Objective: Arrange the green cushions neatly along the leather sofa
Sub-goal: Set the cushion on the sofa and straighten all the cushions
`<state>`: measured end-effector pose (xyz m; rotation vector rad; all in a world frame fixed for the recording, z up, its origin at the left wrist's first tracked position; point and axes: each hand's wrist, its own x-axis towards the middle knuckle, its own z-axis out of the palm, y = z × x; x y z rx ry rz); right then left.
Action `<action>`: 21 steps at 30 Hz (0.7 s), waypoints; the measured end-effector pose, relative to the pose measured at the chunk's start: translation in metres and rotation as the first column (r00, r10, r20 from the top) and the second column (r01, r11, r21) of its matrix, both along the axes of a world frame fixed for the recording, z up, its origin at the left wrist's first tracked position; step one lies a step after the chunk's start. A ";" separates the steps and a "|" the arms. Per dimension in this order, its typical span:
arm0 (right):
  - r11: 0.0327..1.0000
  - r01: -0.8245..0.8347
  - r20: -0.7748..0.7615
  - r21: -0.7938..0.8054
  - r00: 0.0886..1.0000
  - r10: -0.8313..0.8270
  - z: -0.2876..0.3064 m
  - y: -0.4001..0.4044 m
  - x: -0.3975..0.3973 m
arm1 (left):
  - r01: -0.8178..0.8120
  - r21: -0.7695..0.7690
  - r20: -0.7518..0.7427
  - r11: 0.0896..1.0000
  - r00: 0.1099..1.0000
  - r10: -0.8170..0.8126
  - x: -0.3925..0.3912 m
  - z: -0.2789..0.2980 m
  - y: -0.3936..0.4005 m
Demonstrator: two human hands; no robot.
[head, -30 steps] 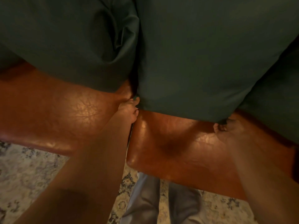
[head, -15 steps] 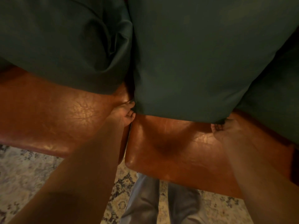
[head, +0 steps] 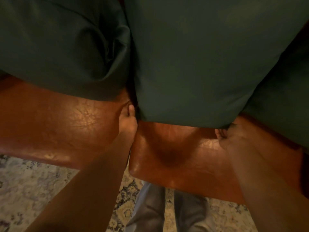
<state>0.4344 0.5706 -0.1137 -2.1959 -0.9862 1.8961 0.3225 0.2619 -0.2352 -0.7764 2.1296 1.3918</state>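
Middle cushion: a large dark green fabric cushion (head: 192, 61), smooth-faced and plump, standing on the seat of the tan-brown leather sofa (head: 55, 124) between the two hands; its lower edge bulges forward over the seat.
Left hand: the left hand (head: 127, 119) is at the cushion's lower left corner, fingers curled into the dark gap beside it and gripping that corner.
Right hand: the right hand (head: 229, 134) is at the lower right corner, fingers curled under the fabric edge and holding it; the fingertips are partly hidden.
Left cushion: a second dark green fabric cushion (head: 58, 47), creased with a deep fold on its right side, sits just beyond the left hand and presses against the middle cushion.
Right cushion: a third dark green cushion (head: 284, 101) lies beyond the right hand, overlapped by the middle one.
Seat edges: a seam between two leather seat pads runs under the left wrist; bare leather lies in front of all three cushions, toward the person.
Floor: a pale patterned rug (head: 33, 185) lies below the seat front, with grey trouser legs (head: 150, 210) standing between the forearms.
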 end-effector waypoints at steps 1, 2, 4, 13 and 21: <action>1.000 -0.019 0.003 -0.001 1.000 0.019 -0.006 0.001 0.001 | 0.013 0.077 -0.001 0.997 1.000 -0.013 0.001 0.020 0.007; 1.000 -0.023 -0.006 -0.006 1.000 0.023 -0.006 0.001 0.002 | -0.013 0.126 0.012 0.992 1.000 0.012 0.004 0.028 0.012; 0.999 -0.047 -0.005 -0.003 0.999 0.047 -0.013 0.006 0.004 | -0.067 0.170 0.030 0.983 0.998 0.063 0.006 0.040 0.015; 0.976 -0.170 0.140 0.138 0.979 0.151 -0.013 0.010 -0.003 | -0.175 0.120 -0.049 0.977 0.982 0.182 0.002 0.089 0.038; 0.661 -0.368 0.270 0.653 0.930 0.251 -0.007 -0.004 -0.030 | -0.063 0.113 -0.115 0.992 0.990 0.076 -0.008 0.073 0.052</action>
